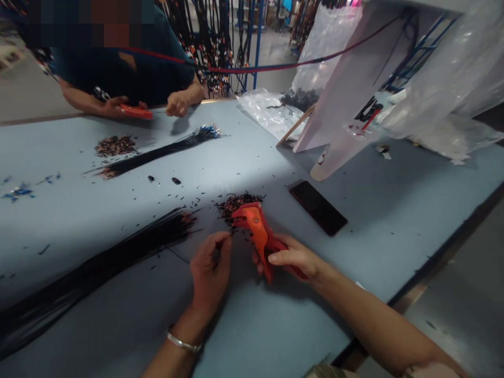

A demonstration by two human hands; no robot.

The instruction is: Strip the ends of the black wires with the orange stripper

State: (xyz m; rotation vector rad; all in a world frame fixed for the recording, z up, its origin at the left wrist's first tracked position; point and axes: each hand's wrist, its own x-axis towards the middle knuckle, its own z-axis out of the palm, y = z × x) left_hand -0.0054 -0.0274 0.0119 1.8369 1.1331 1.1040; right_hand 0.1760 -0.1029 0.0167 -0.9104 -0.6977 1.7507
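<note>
Wrapped in my right hand (291,257) is a red and orange wire stripper (256,226), its jaws pointing away from me and to the left. Close to those jaws, my left hand (212,262) pinches a thin black wire (231,234), of which only a short end shows at the fingertips. Beyond the tool lies a pile of small black and copper-coloured scraps (236,205). A long bundle of black wires (118,257) stretches along the table left of my left hand, its stripped ends nearest the scraps.
Opposite, a co-worker's hand holds a red tool (136,112). A second wire bundle (157,152) and scrap heap (116,146) lie before them. A dark phone (318,208) is right of my tool; behind it leans a clear plastic tube (334,155). A red cable (275,68) hangs across.
</note>
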